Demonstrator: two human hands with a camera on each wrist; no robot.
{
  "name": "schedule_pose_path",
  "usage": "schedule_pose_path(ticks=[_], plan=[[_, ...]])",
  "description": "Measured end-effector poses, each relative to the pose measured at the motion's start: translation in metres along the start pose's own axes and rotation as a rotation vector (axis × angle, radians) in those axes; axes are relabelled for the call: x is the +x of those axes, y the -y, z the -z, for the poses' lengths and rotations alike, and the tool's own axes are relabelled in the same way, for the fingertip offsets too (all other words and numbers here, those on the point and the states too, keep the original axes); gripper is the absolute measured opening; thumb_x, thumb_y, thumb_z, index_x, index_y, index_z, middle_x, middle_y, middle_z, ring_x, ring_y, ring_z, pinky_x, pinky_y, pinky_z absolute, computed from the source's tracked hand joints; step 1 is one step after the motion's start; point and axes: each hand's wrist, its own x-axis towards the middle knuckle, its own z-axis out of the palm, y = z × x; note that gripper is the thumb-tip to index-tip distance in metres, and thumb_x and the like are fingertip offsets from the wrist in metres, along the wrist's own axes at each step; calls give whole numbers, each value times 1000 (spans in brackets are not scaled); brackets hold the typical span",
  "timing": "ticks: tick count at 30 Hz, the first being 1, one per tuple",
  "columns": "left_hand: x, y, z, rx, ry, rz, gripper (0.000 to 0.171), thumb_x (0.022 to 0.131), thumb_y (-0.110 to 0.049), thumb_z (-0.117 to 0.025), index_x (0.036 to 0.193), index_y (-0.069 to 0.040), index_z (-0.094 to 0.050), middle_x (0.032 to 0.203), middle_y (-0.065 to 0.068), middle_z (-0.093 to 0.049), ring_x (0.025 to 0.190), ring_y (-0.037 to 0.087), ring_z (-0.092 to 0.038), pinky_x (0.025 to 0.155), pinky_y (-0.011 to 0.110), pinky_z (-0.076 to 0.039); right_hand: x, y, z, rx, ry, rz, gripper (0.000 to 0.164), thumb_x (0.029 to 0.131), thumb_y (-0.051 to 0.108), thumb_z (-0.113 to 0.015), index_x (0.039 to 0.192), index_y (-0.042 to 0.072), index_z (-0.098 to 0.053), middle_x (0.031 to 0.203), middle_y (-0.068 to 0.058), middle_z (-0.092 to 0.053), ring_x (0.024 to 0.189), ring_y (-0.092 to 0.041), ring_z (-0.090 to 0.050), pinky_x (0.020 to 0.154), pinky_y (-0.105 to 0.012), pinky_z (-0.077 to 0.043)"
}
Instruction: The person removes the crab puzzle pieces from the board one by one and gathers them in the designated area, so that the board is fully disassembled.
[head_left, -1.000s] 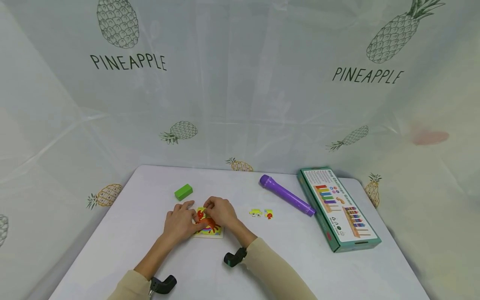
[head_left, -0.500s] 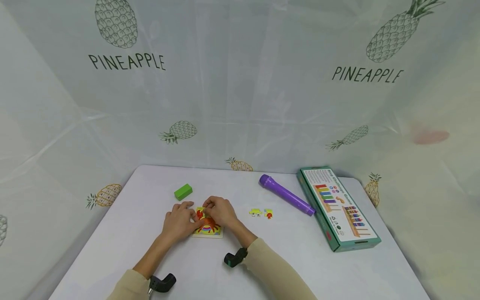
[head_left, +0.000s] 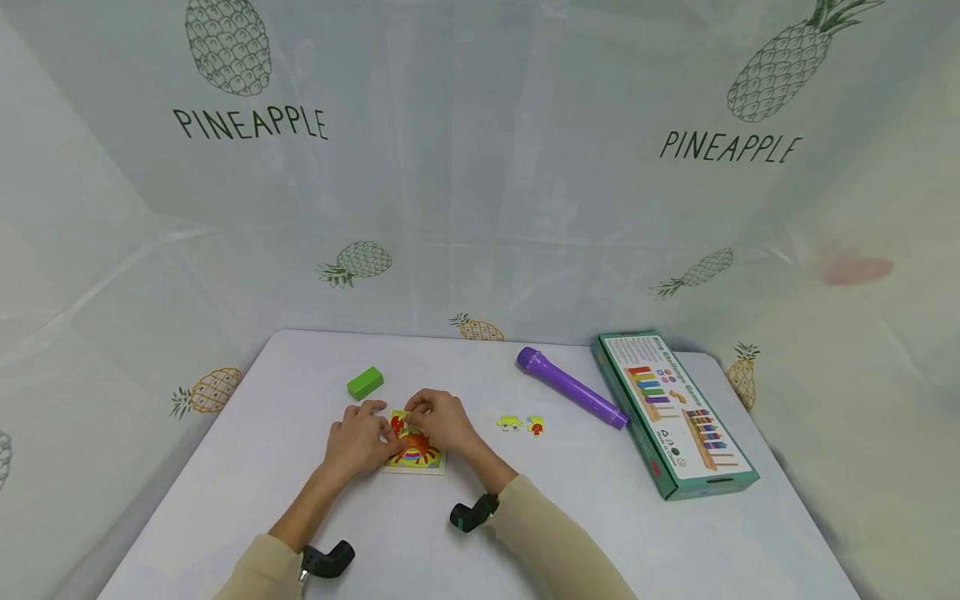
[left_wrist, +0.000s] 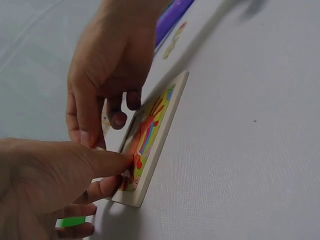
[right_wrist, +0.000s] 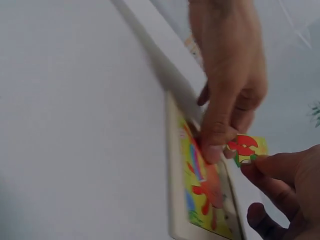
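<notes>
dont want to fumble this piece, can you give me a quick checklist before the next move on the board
1. Piece gripped: ok, the right hand pinches the piece.
2. Board steadied: ok, the left hand has its thumb on the board; whether it grips the edge, cannot tell.
3. Piece seated: not ok, it is held at the far edge.
4. Full slot visible: cannot tell, hands hide part of the board.
5. Block out of the way: ok, the green block lies apart from the board.

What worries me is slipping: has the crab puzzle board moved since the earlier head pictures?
No, not visibly: the crab puzzle board keeps its place against the green block; the view shifted slightly.
</notes>
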Motion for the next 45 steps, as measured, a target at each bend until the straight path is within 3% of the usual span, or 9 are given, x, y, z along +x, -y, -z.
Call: schedule_pose_path(ticks=[5, 11, 17, 25, 32, 45], plan=[[2, 1, -1, 3, 12, 12, 27, 80, -47, -80, 66, -28, -67, 144, 12, -53, 128, 43, -45, 90, 69, -40, 1, -2, 9, 1, 13, -3, 8, 93, 18, -70, 99, 13, -72, 81, 6, -68, 69, -6, -59, 62, -22, -47], [3, 2, -5, -11, -26, -6, 28, 79, -48, -82, 76, -26, -65, 141, 15, -55, 125, 45, -47, 88, 69, -41, -3, -7, 30, -21, 32, -34, 11, 92, 18, -70, 101, 14, -72, 83, 5, -70, 74, -9, -61, 66, -24, -47], [2, 3, -8, -27, -45, -12, 27, 80, -45, -82, 86, -24, -66, 140, 17, -55, 126, 46, -46, 91, 69, -39, -8, -19, 66, -142, 27, -31, 10, 90, 17, -71, 100, 16, -74, 81, 5, -69, 72, -11, -60, 63, -26, -45], [-2, -1, -5, -43, -64, -24, 26, 80, -41, -83, 87, -22, -66, 136, 17, -57, 121, 46, -48, 89, 66, -41, -21, -37, 102, -271, 72, -87, 10, 89, 13, -72, 98, 11, -75, 77, 4, -67, 65, -11, -55, 57, -26, -45], [-2, 1, -6, -31, -70, -31, 25, 81, -43, -82, 87, -24, -66, 137, 15, -57, 121, 45, -48, 89, 65, -41, -31, -49, 111, -334, 57, -90, 9, 89, 14, -74, 97, 12, -75, 80, 5, -66, 67, -11, -57, 58, -27, -48], [-1, 2, -9, -43, -70, -36, 26, 82, -45, -81, 87, -24, -65, 139, 17, -55, 125, 46, -46, 91, 66, -40, -37, -51, 112, -410, 21, -63, 6, 89, 15, -75, 94, 12, -77, 78, 7, -66, 72, -12, -55, 65, -29, -46]])
